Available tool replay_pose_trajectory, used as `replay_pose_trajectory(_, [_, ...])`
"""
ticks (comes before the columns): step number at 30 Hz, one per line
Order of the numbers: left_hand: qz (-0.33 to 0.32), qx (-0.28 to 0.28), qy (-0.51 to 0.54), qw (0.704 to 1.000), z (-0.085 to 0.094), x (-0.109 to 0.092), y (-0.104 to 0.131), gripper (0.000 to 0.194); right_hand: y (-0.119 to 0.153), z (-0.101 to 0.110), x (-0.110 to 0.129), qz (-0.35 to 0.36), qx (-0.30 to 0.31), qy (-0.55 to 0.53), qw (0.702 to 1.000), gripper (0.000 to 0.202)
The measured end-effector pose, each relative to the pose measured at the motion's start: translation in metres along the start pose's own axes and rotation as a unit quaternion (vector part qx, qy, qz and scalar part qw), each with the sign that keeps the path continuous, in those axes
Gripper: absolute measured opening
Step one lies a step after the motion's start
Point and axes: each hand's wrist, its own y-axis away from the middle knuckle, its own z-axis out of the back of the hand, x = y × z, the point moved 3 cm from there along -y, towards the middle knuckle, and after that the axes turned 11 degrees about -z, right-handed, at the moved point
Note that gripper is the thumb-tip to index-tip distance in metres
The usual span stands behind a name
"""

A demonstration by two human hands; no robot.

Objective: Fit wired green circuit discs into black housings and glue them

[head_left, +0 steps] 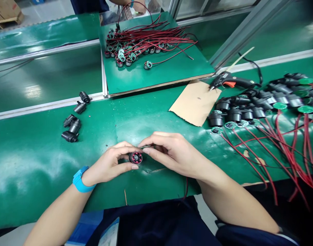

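Observation:
My left hand grips a small black pump housing between thumb and fingers, its round end facing me. Reddish-pink copper coils show inside that end. Close beside it, my right hand pinches the edge of a thin disc, seen edge-on, which looks like a small circuit board. A dark red wire hangs at the table edge below my right forearm; whether it joins the disc is hidden.
Several black housings lie at left. A raised green board bears wired coil parts. Cardboard lies under the tip of a glue gun. Rows of black housings with red wires fill the right. A co-worker's hand shows at the back.

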Motion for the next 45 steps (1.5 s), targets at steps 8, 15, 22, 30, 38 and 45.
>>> replay_pose_trajectory(8, [-0.061,-0.033,-0.076,0.995,0.006,0.001,-0.001,0.042,0.001,-0.003,-0.002,-0.03,0.06,-0.012,0.998,0.035])
replay_pose_trajectory(15, [-0.088,0.004,-0.254,0.963,0.004,0.012,-0.003,0.039,-0.009,-0.009,-0.015,-0.049,0.076,-0.047,0.995,0.029])
replay_pose_trajectory(22, [-0.123,0.019,-0.25,0.96,-0.002,-0.001,0.0,0.038,-0.012,-0.026,-0.021,-0.124,0.135,-0.239,0.954,0.029])
replay_pose_trajectory(30, [-0.128,0.041,-0.254,0.958,-0.005,-0.004,0.003,0.037,-0.012,-0.032,-0.015,-0.128,0.106,-0.161,0.973,0.029])
replay_pose_trajectory(38, [-0.087,0.006,-0.23,0.969,-0.005,0.001,0.001,0.033,-0.013,-0.026,-0.016,-0.111,0.085,-0.117,0.983,0.024])
replay_pose_trajectory(45, [-0.05,-0.041,-0.226,0.972,0.0,0.01,0.005,0.049,0.006,-0.015,-0.003,-0.075,0.045,0.018,0.996,0.028])
